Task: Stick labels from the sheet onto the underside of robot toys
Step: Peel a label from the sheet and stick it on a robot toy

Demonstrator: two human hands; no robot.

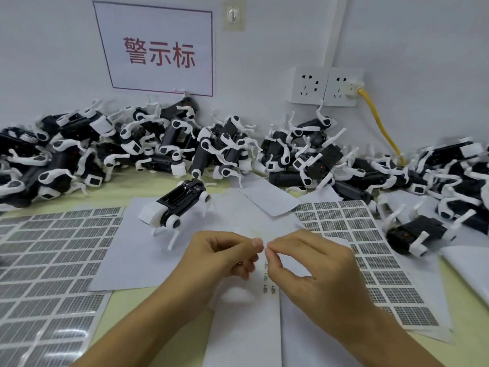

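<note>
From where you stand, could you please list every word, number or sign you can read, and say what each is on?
"警示标": red characters on the red-bordered white sign on the wall.
Label sheet on the left: printed blocks too small to read.
Label sheet on the right: also too small.
Strip of backing paper under the hands: a few dark marks, blurred.
Robot toys: no readable text.

Take the sign on the wall as your landmark: you see white paper with a red border and three red characters. Just right of its top corner you find a clear adhesive hook. Further right and lower sit two white sockets side by side. From the one farther from the sign, a yellow cable runs downward.
</note>
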